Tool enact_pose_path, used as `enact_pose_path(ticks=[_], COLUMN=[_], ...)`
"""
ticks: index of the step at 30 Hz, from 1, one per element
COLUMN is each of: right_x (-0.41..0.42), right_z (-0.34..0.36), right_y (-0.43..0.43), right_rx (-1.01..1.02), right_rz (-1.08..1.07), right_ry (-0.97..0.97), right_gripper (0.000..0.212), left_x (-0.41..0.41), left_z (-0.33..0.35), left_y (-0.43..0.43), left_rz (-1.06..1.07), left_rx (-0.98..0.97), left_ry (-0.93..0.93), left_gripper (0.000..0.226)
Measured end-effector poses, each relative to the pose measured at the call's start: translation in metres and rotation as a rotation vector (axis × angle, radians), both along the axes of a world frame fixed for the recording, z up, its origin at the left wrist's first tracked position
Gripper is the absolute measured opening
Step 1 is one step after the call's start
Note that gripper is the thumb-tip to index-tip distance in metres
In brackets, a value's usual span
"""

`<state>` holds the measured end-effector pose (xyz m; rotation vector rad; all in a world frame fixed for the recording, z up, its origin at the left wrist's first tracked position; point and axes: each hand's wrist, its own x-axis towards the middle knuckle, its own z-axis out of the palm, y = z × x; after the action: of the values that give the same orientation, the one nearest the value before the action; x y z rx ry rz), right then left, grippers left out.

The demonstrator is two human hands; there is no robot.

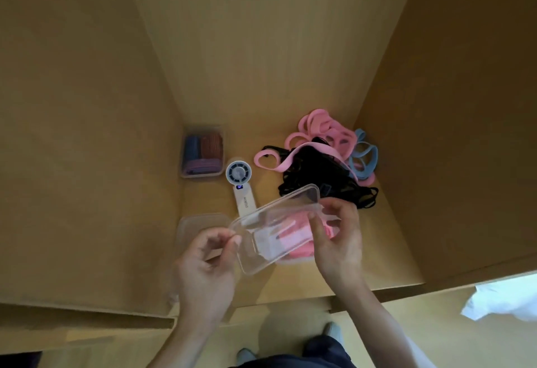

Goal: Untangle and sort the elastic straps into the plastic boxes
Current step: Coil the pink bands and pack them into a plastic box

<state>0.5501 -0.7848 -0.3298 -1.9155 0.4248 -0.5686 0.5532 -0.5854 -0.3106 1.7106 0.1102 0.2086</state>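
A clear plastic lid hangs tilted above a plastic box that holds folded pink straps. My left hand pinches the lid's near left corner. My right hand grips its right end. A tangled pile of straps lies at the back right: pink ones, black ones and light blue ones. At the back left stands a closed plastic box with blue, brown and purple straps inside.
A small white hand-held fan lies between the closed box and the pile. Another clear box or lid sits by my left hand. Wooden walls close in the desk on the left, back and right. White cloth lies at lower right.
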Motion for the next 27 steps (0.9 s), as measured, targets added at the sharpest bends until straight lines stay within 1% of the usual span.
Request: enact_pose_path(ticks=[2,5,7,9,12,15,19,24,27], right_x=[-0.001,-0.003,-0.002,0.001,0.007,0.015,0.018,0.018,0.018], right_z=[0.0,-0.004,-0.012,-0.022,-0.035,-0.048,-0.055,-0.059,-0.061], right_y=[-0.018,-0.05,-0.067,-0.077,-0.087,-0.093,-0.092,-0.089,-0.088], right_rx=[0.069,0.121,0.125,0.086,-0.007,-0.069,-0.079,-0.044,-0.045], right_rz=[-0.035,-0.068,-0.055,-0.034,-0.016,0.025,0.058,0.081,0.093], right_ry=[0.036,0.098,0.149,0.194,0.217,0.256,0.21,0.191,0.171], right_gripper=[0.021,0.018,0.021,0.024,0.027,0.026,0.026,0.029,0.031], left_x=[0.005,0.015,0.022,0.031,0.043,0.05,0.05,0.046,0.044], left_z=[-0.006,-0.021,-0.031,-0.04,-0.047,-0.056,-0.069,-0.075,-0.072], left_y=[-0.014,-0.033,-0.045,-0.058,-0.077,-0.084,-0.08,-0.073,-0.072], left_rz=[0.002,0.053,0.067,0.079,0.094,0.046,-0.002,-0.024,-0.042], left_rx=[-0.066,-0.134,-0.134,-0.054,0.103,0.25,0.482,0.448,0.446], left_ry=[0.07,0.157,0.183,0.161,0.096,0.067,-0.015,0.046,0.026], left_gripper=[0.032,0.024,0.027,0.027,0.022,0.02,0.02,0.025,0.029])
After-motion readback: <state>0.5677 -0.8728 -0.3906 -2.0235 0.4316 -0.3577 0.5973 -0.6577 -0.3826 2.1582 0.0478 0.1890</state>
